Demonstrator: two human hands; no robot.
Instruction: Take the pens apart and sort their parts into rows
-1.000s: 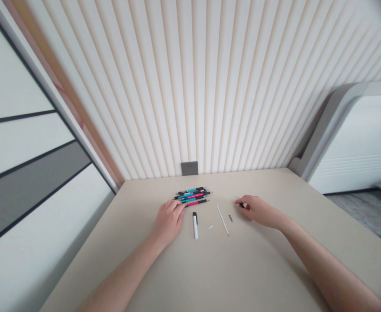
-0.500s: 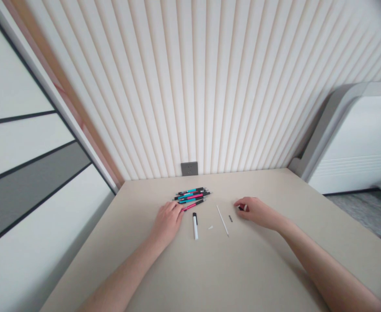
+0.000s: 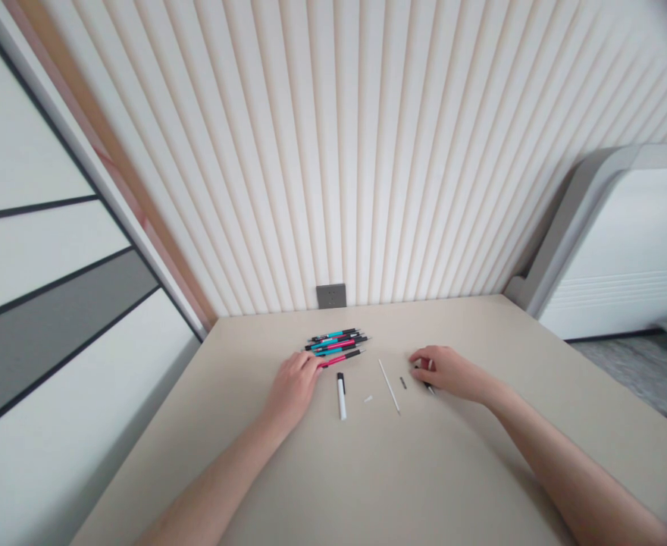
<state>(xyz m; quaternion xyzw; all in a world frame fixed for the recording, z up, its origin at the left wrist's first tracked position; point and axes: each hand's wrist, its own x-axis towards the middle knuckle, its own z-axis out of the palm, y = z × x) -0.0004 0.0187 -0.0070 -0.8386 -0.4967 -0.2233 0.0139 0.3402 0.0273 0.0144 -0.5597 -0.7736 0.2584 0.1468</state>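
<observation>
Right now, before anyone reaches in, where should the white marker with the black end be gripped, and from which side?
Pinch the white barrel of the white marker near its middle, coming from above on the left hand's side. It lies flat, with its length pointing toward the person, so both long sides look open. That hand is closest, and the pens lie beyond the black end.

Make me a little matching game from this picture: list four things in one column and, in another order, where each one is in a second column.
Things:
1. Left hand
2. Right hand
3. Thin white rod
4. Grey wall socket

Places:
A. On the wall above the table
B. Over a dark slim piece
C. At the pile of pens
D. Lying between the two hands

Pairs: 1-C, 2-B, 3-D, 4-A
</observation>
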